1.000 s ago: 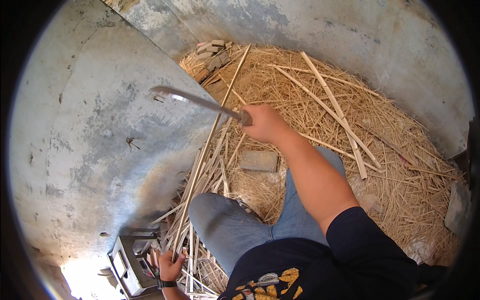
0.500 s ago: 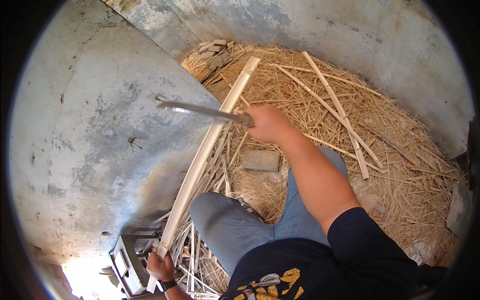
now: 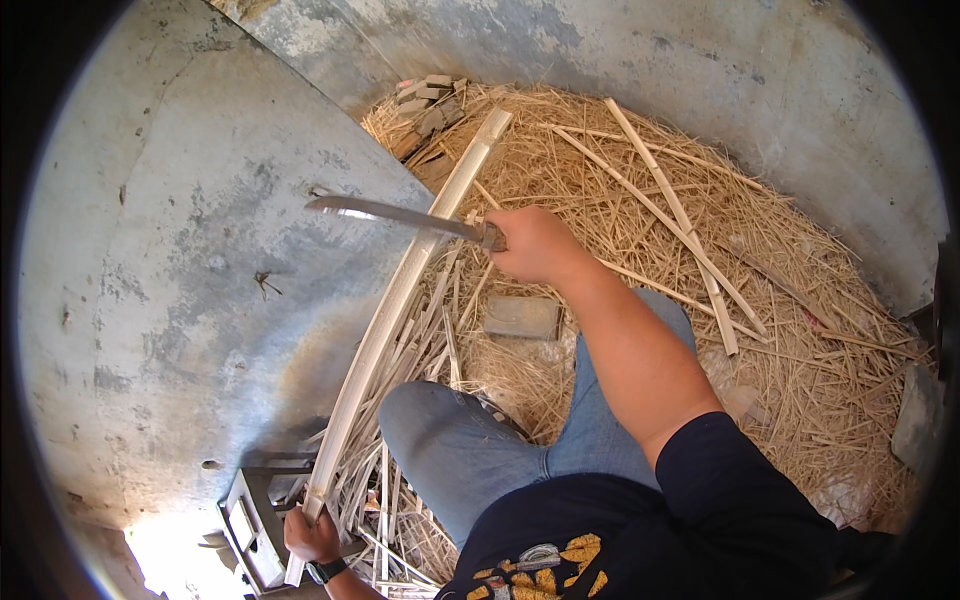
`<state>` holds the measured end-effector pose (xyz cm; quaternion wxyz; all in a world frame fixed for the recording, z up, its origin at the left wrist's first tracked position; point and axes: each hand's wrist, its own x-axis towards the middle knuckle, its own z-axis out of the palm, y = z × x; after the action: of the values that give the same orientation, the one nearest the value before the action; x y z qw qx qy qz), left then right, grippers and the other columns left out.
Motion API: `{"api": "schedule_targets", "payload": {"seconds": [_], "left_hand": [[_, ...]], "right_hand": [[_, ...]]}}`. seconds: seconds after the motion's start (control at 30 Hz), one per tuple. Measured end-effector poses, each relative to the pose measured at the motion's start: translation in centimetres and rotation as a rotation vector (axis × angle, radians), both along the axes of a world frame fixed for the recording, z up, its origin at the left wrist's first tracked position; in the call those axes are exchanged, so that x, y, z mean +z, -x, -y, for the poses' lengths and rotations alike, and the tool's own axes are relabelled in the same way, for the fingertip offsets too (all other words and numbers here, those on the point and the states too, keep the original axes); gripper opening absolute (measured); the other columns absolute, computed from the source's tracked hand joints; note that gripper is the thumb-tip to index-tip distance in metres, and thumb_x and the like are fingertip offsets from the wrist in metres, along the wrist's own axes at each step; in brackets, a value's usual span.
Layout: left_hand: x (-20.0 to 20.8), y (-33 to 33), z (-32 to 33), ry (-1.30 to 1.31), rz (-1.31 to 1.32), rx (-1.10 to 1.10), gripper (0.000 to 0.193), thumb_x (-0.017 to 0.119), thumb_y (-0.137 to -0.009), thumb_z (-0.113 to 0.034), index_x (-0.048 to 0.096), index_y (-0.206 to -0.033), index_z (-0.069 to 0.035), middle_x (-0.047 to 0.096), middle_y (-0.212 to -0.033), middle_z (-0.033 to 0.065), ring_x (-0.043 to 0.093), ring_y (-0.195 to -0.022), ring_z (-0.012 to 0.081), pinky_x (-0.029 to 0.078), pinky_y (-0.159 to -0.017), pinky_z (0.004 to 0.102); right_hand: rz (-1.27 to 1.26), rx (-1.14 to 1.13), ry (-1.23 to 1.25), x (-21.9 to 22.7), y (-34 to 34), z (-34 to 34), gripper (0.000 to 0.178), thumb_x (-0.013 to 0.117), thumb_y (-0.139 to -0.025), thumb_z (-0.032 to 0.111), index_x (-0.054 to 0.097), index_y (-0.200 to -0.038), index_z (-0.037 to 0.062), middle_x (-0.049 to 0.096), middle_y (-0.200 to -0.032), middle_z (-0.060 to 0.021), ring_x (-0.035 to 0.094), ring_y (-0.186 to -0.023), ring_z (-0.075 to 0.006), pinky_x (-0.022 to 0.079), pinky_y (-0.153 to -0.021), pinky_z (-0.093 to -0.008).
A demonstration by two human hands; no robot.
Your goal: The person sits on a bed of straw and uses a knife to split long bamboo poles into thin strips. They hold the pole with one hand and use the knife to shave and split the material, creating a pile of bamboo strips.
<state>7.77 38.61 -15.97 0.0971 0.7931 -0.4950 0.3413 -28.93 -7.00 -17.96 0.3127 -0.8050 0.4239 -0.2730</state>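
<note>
A long split bamboo strip (image 3: 383, 320), pale and hollowed along its length, slants from the lower left up to the far middle. Near its lower end my left hand (image 3: 312, 535) is closed round it; a dark band circles that wrist. My right hand (image 3: 535, 245) grips the handle of a long-bladed knife (image 3: 400, 214). The blade points left and crosses over the strip in this view; whether it touches cannot be made out. Part of the handle is hidden by my fingers.
Straw-like bamboo shavings (image 3: 610, 210) cover the floor. A brick (image 3: 522, 317) lies before my knees. Two crossed bamboo strips (image 3: 680, 220) rest at the right. Broken bricks (image 3: 430, 100) are piled far back. Grey walls (image 3: 200, 250) stand left and behind; a dark frame (image 3: 262, 520) is at lower left.
The bamboo strip and my left hand have shifted slightly to the left. My right hand and the knife have also moved a little left.
</note>
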Motion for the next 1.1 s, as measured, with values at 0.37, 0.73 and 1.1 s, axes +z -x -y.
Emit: {"api": "schedule_targets", "payload": {"seconds": [0.37, 0.73, 1.1], "left_hand": [[1.0, 1.0, 1.4, -0.046, -0.102, -0.085, 0.037, 0.078, -0.078, -0.028, 0.052, -0.068, -0.003, 0.050, -0.062, 0.0178, 0.051, -0.056, 0.0393, 0.038, -0.053, 0.0474], [0.7, 2.5, 3.5, -0.144, -0.217, -0.136, 0.037, 0.063, -0.092, -0.035, 0.056, -0.078, -0.001, 0.051, -0.067, 0.0194, 0.053, -0.061, 0.0420, 0.039, -0.055, 0.0473], [1.8, 4.0, 5.4, -0.285, -0.333, 0.014, 0.012, 0.067, -0.088, -0.012, 0.060, -0.095, -0.004, 0.064, -0.079, 0.0177, 0.062, -0.073, 0.0424, 0.047, -0.065, 0.0485]], "right_hand": [[0.159, -0.032, -0.155, -0.7, -0.4, 0.5, 0.042, 0.075, -0.080, 0.028, 0.069, -0.116, 0.0068, 0.072, -0.100, -0.0175, 0.069, -0.097, -0.0336, 0.054, -0.084, -0.0438], [0.593, 0.261, -0.621, -0.8, -0.9, 0.2, 0.026, 0.078, -0.081, 0.019, 0.066, -0.098, 0.0037, 0.063, -0.077, -0.0026, 0.055, -0.061, -0.0110, 0.046, -0.058, -0.0281], [0.948, 0.281, -0.647, 0.3, -0.5, -0.4, 0.021, 0.075, -0.083, 0.015, 0.069, -0.101, 0.0063, 0.064, -0.080, -0.0009, 0.054, -0.063, -0.0081, 0.046, -0.061, -0.0250]]}}
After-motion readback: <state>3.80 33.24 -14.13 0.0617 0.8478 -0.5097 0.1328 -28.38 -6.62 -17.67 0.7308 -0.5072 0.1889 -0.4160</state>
